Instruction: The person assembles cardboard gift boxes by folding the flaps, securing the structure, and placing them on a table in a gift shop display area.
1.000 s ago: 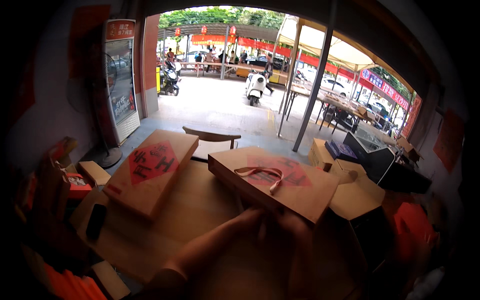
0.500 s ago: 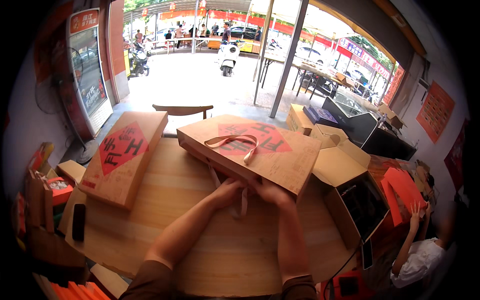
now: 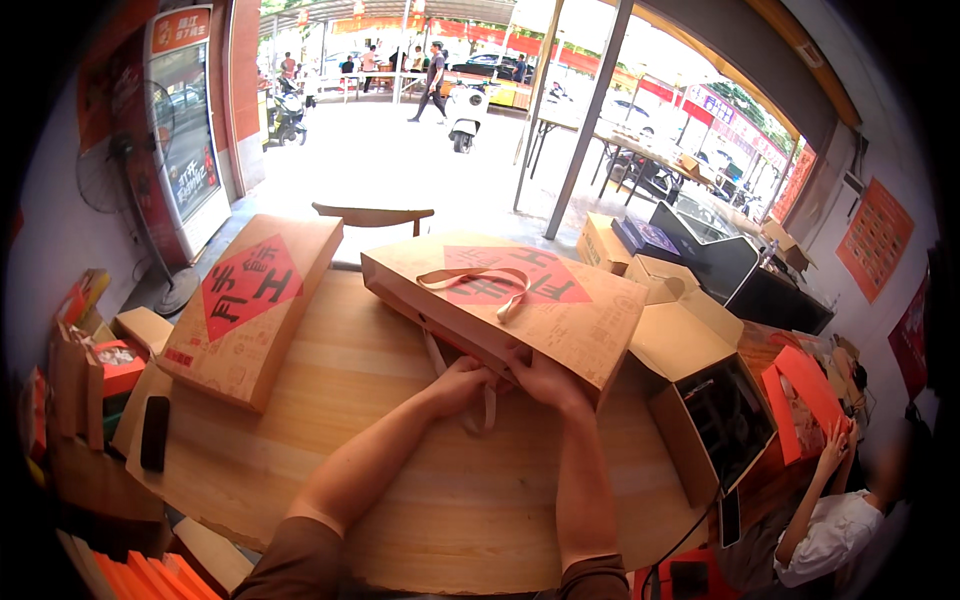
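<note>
A brown kraft gift bag [image 3: 600,312] with a red diamond and dark lettering lies on its side on the wooden table, its opening toward me. One ribbon handle [image 3: 470,275] rests looped on its upper face; another ribbon [image 3: 489,408] hangs below the near edge. Fingers closed, my left hand [image 3: 460,387] is at that edge, around the hanging ribbon. My right hand [image 3: 550,382] grips the bag's edge beside it, thumb on the outside and other fingers hidden. The two hands nearly touch. To the left lies a similar brown box-shaped bag [image 3: 252,300].
The wooden table [image 3: 400,510] has a black phone [image 3: 154,433] at its left edge. An open carton [image 3: 690,425] with dark contents stands right. Beyond it, a co-worker's hands [image 3: 836,450] hold a red box [image 3: 800,405]. A chair [image 3: 375,217] stands across the table.
The view has shifted slightly. My hands stay at the bag's near edge, with the right thumb a little more raised. The co-worker's hands and a passer-by outside have moved.
</note>
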The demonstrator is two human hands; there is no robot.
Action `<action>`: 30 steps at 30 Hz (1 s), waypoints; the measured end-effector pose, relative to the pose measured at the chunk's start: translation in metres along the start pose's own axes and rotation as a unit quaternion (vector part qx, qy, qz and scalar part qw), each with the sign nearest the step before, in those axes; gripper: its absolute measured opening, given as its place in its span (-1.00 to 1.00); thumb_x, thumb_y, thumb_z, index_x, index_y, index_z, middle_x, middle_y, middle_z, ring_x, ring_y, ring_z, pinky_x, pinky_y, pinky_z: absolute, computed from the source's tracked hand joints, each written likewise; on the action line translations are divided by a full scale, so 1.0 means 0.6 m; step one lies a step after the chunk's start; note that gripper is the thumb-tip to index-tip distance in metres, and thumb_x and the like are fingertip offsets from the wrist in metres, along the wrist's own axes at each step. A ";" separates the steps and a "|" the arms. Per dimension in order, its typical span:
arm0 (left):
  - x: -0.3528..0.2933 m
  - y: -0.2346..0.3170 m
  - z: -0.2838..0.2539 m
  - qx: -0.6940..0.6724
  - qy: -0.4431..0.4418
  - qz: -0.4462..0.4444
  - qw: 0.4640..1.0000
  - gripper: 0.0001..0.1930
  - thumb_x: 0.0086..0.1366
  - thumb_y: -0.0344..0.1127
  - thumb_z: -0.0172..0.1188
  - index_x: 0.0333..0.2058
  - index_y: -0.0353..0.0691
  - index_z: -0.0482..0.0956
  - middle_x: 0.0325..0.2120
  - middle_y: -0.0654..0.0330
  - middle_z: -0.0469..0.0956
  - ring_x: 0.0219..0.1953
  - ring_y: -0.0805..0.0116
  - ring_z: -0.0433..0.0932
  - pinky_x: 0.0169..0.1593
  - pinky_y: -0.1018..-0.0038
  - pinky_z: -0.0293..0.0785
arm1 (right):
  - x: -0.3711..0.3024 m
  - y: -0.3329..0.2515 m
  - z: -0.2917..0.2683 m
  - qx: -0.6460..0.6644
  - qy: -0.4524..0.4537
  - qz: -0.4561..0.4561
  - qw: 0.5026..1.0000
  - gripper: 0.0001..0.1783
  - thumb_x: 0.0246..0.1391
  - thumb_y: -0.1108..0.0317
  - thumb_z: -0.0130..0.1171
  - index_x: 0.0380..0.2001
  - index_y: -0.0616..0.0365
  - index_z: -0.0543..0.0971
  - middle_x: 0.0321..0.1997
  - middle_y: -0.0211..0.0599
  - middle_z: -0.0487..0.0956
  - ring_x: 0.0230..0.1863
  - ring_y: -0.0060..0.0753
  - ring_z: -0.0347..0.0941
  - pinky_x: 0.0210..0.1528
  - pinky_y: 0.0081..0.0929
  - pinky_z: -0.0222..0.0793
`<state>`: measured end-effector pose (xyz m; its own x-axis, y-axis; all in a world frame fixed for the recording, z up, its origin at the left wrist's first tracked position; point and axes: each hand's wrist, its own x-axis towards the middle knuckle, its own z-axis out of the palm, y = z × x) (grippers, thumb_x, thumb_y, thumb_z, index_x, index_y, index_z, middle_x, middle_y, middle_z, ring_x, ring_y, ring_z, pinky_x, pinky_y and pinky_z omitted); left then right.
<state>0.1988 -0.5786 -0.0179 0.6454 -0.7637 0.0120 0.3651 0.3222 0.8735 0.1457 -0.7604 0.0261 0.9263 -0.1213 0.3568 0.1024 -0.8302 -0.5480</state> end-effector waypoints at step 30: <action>-0.039 0.076 0.023 0.537 -0.068 0.352 0.764 -0.77 0.12 -0.32 0.21 -0.62 -0.33 0.50 -0.67 0.09 0.42 -0.57 0.16 0.41 -0.44 0.34 0.34 | -0.004 -0.101 -0.089 0.000 -0.215 -0.050 0.975 -0.24 0.00 0.47 0.19 0.36 0.00 0.43 0.38 0.05 0.44 0.45 0.05 0.30 0.47 -0.16 0.24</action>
<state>0.1912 -0.5537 0.0285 0.3259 -0.6869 0.6496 -0.8479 0.0916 0.5223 0.1180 -0.7388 0.0991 0.9781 0.2001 0.0573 0.1999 -0.8264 -0.5264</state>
